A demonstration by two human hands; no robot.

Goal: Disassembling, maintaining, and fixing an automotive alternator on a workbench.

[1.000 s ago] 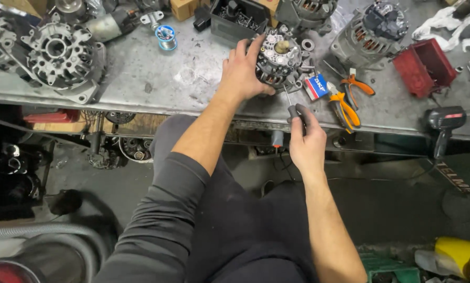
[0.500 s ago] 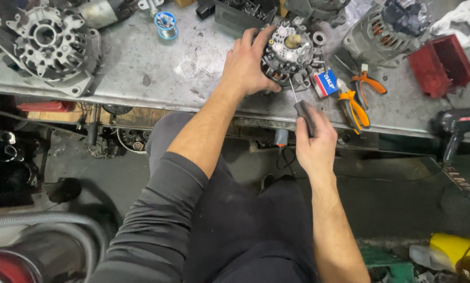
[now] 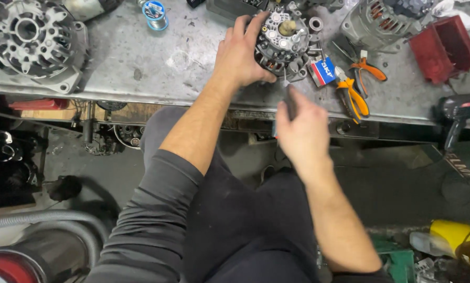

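Your left hand (image 3: 240, 55) lay on the alternator (image 3: 283, 44), which sat on the grey metal tabletop (image 3: 140, 57) near its front edge; your fingers (image 3: 245, 26) were wrapped over its left side and top, and your thumb was pressed against its lower edge, so the hand was clamped on the housing. Your right hand (image 3: 302, 131) was below the tabletop's edge, its fingers closed around the dark handle of a screwdriver (image 3: 290, 99), whose thin shaft pointed up and reached the alternator's lower rim. Whether the tip touched a screw there could not be told.

Just to the right of the alternator lay a small blue and red box (image 3: 323, 72), and beside that a pair of orange-handled pliers (image 3: 353, 86). Further right stood a red tray (image 3: 442, 47), with a second alternator (image 3: 374, 23) above the pliers at the top edge. A black power tool (image 3: 458, 112) hung at the tabletop's right front edge. At the far left sat a large cast housing (image 3: 33, 39), and a spool of solder wire (image 3: 155, 13) stood well apart from your left hand, near the top.
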